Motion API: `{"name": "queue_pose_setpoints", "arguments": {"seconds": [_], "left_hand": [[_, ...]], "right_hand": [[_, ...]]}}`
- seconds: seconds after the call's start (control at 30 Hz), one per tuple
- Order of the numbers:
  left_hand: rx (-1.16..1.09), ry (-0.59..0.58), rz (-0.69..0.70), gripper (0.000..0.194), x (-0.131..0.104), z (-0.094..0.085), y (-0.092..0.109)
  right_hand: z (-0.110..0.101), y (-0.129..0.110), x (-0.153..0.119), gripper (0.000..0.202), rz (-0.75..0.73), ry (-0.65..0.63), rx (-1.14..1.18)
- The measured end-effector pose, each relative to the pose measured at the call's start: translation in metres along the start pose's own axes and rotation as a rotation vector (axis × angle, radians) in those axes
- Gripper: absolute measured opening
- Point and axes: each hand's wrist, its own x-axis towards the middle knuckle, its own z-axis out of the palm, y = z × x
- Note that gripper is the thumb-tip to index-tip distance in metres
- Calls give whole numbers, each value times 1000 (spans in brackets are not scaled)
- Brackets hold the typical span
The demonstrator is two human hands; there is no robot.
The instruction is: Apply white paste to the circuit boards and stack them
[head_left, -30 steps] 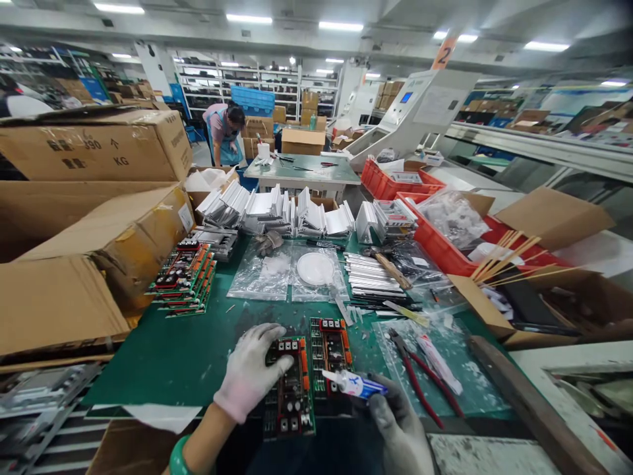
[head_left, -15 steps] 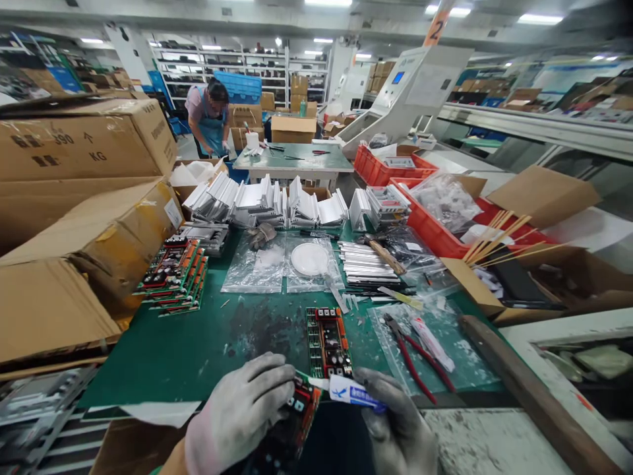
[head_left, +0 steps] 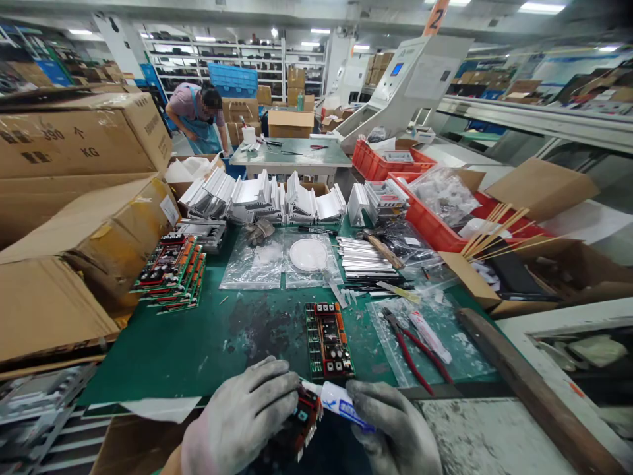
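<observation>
My gloved left hand (head_left: 250, 412) grips a circuit board (head_left: 305, 422) at the front edge of the table, tilted and partly hidden under the fingers. In my gloved right hand (head_left: 393, 425) is a white and blue glue tube (head_left: 341, 402). Its pale nozzle points left and meets or nearly meets the board's upper edge; exact contact I cannot tell. A second circuit board (head_left: 330, 340) with red, orange and black parts lies flat on the green mat just beyond my hands.
Left stands a stack of circuit boards (head_left: 171, 270); heat sinks (head_left: 257, 194) line the back. Red-handled cutters (head_left: 413, 353) and another tube (head_left: 429, 336) lie right on a plastic bag. A wooden bar (head_left: 534, 402) borders the right. A co-worker (head_left: 198, 119) bends over beyond.
The tube has tilted more, its nozzle end now higher, and my right hand has shifted slightly. The held board has turned a little. The co-worker leans lower.
</observation>
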Motion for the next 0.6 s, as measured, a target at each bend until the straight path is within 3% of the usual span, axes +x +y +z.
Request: {"name": "queue_pose_setpoints", "arguments": {"seconds": [0.27,0.37,0.47,0.6], "left_hand": [[13,48,-23,19,-1,4,-2],[23,69,-33,18,-2,7,-2],[45,89,-70,18,-6,13,-2],[124,138,-266,19,-16,27,-7]], "right_hand": [[6,0,-3,20,-12,76,-6],[13,-3,-7,21,52,133,36],[25,-8,-12,17,323,249,185],[44,-9,-16,34,831,371,386]]}}
